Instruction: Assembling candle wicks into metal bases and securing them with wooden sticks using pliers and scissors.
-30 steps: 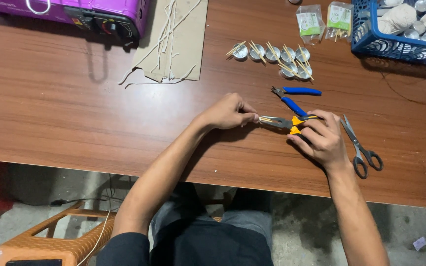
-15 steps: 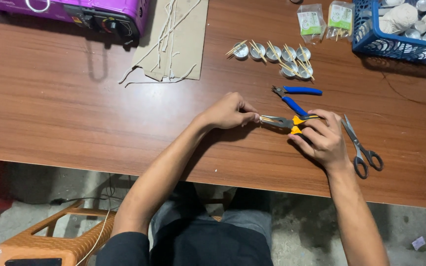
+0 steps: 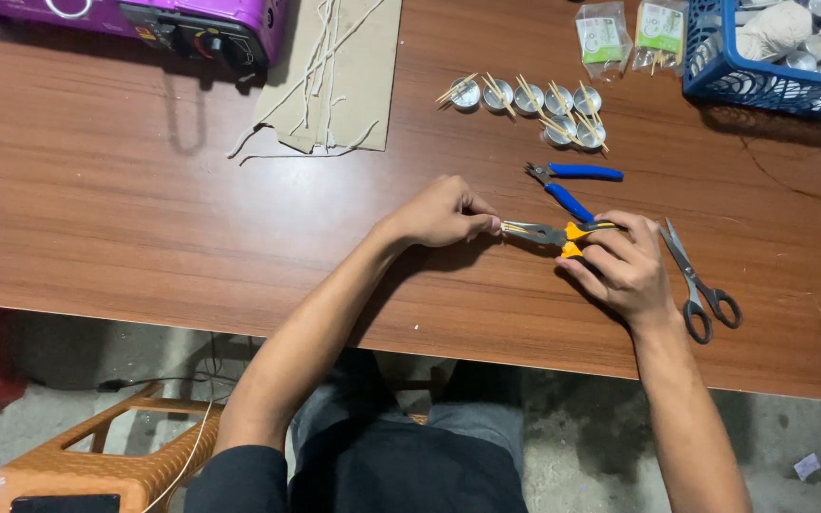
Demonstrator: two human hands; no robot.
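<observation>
Right hand [image 3: 624, 271] wrapped around the orange-handled needle-nose pliers [image 3: 548, 233], squeezing the grips. Pliers lying roughly level, long axis running left to right along the counter [image 3: 144, 218], tips aimed at the left hand [image 3: 444, 214]. Left hand curled, fingertips pinched on something small right at the plier tips; too small to identify. Both hands near the middle of the counter, toward its front edge. Blue-handled pliers [image 3: 572, 185] just behind, scissors [image 3: 700, 285] just right of the right hand. Small metal cups with sticks [image 3: 534, 100] toward the back edge, blue basket [image 3: 762, 57] in the far right corner.
</observation>
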